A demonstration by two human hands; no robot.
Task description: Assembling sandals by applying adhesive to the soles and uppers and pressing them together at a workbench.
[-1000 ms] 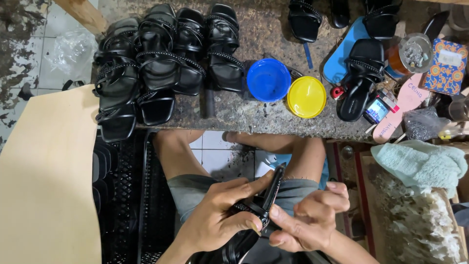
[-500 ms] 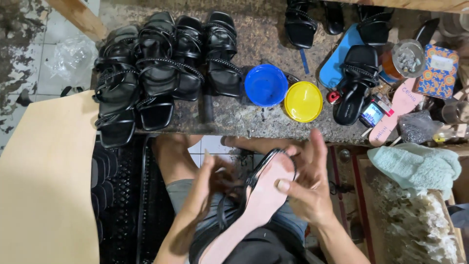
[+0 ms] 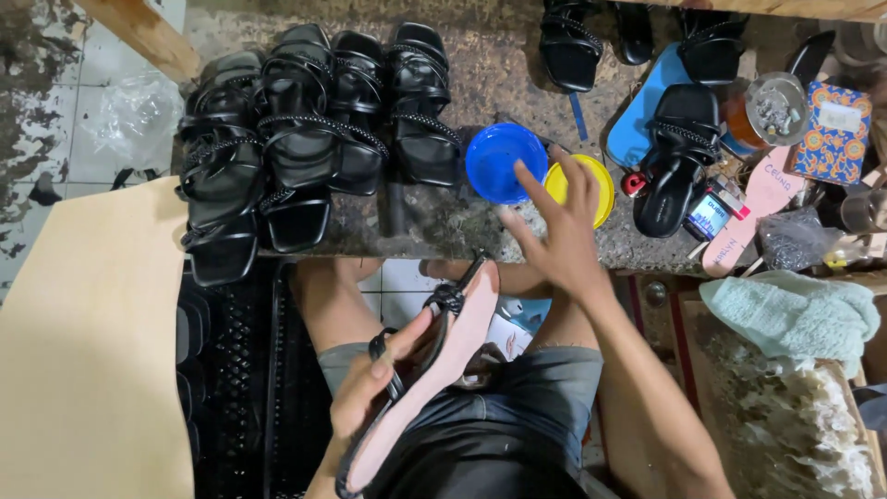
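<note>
My left hand [image 3: 374, 383] grips a sandal [image 3: 434, 370] over my lap; its pale pink underside faces up and its black straps hang at the left edge. My right hand [image 3: 554, 231] is raised with the fingers spread and holds nothing. It hovers over the front of the stone bench, in front of a yellow lid [image 3: 596, 185] and just right of a blue bowl [image 3: 504, 162].
A cluster of finished black strappy sandals [image 3: 305, 139] fills the bench's left half. At right lie more sandals [image 3: 679, 162], a blue insole, a pink insole [image 3: 753, 217], a jar [image 3: 762, 111] and a patterned box [image 3: 836, 129]. A tan board [image 3: 88, 351] stands at left, a light green cloth [image 3: 795, 310] at right.
My right hand let go of the sandal and rose toward the yellow lid and blue bowl. The sandal, turned sole-up earlier, now rests in my left hand alone.
</note>
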